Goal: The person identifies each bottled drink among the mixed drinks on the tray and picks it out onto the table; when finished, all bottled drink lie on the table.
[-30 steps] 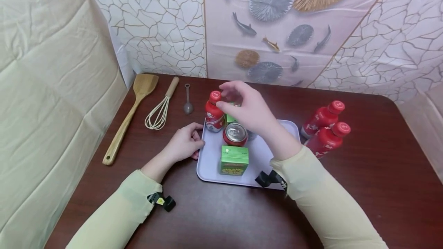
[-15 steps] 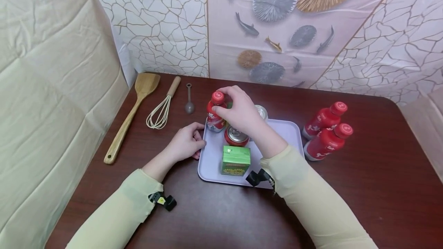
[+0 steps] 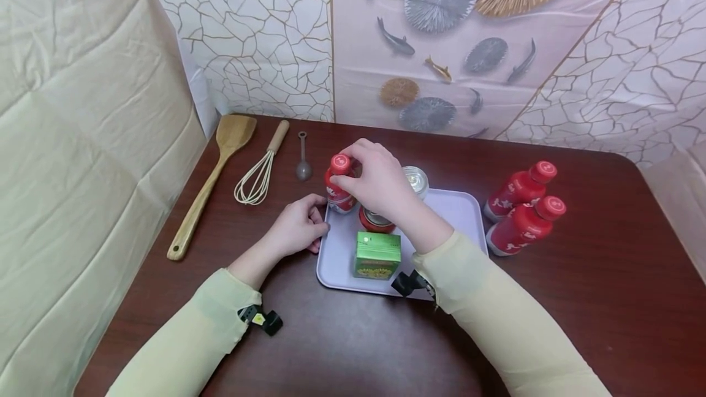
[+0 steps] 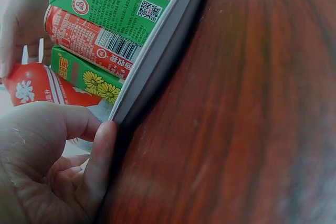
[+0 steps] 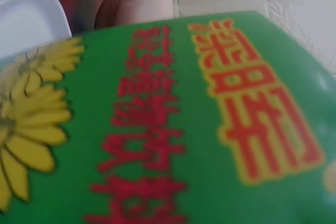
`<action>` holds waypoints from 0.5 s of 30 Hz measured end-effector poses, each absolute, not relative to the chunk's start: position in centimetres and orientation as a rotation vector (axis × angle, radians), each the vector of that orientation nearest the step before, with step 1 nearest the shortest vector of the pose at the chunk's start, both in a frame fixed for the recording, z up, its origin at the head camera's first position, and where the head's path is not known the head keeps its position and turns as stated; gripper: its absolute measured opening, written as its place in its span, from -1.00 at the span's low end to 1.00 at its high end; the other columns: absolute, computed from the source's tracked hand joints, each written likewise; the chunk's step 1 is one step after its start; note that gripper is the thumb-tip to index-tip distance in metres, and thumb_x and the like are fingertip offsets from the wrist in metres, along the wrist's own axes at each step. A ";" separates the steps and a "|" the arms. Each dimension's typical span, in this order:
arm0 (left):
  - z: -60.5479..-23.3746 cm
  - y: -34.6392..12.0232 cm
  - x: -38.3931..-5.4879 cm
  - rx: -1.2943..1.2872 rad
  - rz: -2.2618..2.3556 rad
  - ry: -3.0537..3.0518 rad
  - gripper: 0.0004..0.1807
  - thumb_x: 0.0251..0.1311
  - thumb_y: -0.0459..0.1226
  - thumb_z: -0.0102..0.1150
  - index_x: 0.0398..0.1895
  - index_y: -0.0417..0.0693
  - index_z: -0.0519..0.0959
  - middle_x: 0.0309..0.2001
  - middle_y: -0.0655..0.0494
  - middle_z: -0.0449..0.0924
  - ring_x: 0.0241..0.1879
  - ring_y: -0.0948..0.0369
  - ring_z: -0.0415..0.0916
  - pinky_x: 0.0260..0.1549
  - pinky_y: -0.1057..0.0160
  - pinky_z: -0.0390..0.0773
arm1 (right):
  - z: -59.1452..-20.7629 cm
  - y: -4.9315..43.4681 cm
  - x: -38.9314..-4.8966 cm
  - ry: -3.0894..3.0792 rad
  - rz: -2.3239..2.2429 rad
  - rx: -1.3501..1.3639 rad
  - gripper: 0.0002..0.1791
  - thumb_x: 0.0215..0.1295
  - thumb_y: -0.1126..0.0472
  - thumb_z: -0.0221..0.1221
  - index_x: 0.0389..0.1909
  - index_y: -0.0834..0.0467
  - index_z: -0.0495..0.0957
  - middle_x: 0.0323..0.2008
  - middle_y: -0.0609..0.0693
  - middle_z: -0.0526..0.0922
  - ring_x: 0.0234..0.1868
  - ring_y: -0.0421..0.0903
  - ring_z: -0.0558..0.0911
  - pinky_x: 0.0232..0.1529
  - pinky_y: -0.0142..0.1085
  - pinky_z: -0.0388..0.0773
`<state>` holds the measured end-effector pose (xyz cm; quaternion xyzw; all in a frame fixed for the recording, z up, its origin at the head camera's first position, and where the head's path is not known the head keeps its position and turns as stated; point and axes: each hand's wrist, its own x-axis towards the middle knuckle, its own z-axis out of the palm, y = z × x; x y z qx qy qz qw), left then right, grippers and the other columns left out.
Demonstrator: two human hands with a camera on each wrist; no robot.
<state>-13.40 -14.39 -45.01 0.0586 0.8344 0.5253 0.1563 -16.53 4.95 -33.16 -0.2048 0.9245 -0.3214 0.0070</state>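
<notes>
My right hand (image 3: 380,182) holds a small red-capped bottle (image 3: 339,192) near its neck, with the thumb on the near side. The bottle stands at the far left corner of a pale lilac tray (image 3: 452,213). On the tray's left edge, my left hand (image 3: 295,225) pinches the rim between thumb and finger. A green drink carton (image 3: 377,256), printed with yellow flowers, stands at the front of the tray. Behind it is a red drink can (image 3: 375,223), partly covered by my right hand. The left wrist view shows a second green carton (image 4: 86,74) between can and bottle.
A silver-topped can (image 3: 416,180) stands beyond my right hand. Two more red bottles (image 3: 521,225) are right of the tray. To the left lie a wooden spatula (image 3: 209,182), a whisk (image 3: 261,167) and a small measuring spoon (image 3: 303,161). Patterned cloth rises behind the table.
My right hand has come down from above the bottle and taken hold of it. The bottle has shifted slightly left and toward me. My left hand stays at the tray's edge.
</notes>
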 end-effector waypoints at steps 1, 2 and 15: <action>-45.0 -14.4 -13.4 0.168 1.499 2.390 -0.46 0.23 -0.41 0.24 0.30 -0.25 0.42 -0.44 -0.07 0.58 -0.69 0.12 0.60 -0.64 0.10 0.72 | -33.1 4.9 -16.5 2.890 -0.999 -0.645 -0.59 0.23 0.03 0.44 0.06 0.06 0.67 -0.06 -0.09 0.64 -0.03 -0.08 0.55 0.01 -0.12 0.58; -45.0 -14.4 -13.4 0.166 1.495 2.390 -0.45 0.23 -0.41 0.24 0.31 -0.24 0.42 -0.44 -0.07 0.58 -0.69 0.12 0.60 -0.64 0.10 0.72 | -33.0 4.9 -16.5 2.884 -0.996 -0.642 -0.58 0.21 0.02 0.45 0.06 0.05 0.67 -0.07 -0.10 0.64 -0.04 -0.08 0.56 -0.01 -0.13 0.58; -44.8 -14.4 -13.5 0.161 1.506 2.383 -0.45 0.21 -0.43 0.24 0.30 -0.21 0.42 -0.44 -0.08 0.55 -0.69 0.11 0.60 -0.64 0.08 0.72 | -31.2 5.5 -15.1 2.831 -1.109 -0.626 -0.64 0.18 0.02 0.47 -0.02 0.02 0.71 -0.11 -0.15 0.68 -0.16 -0.12 0.67 -0.11 -0.21 0.65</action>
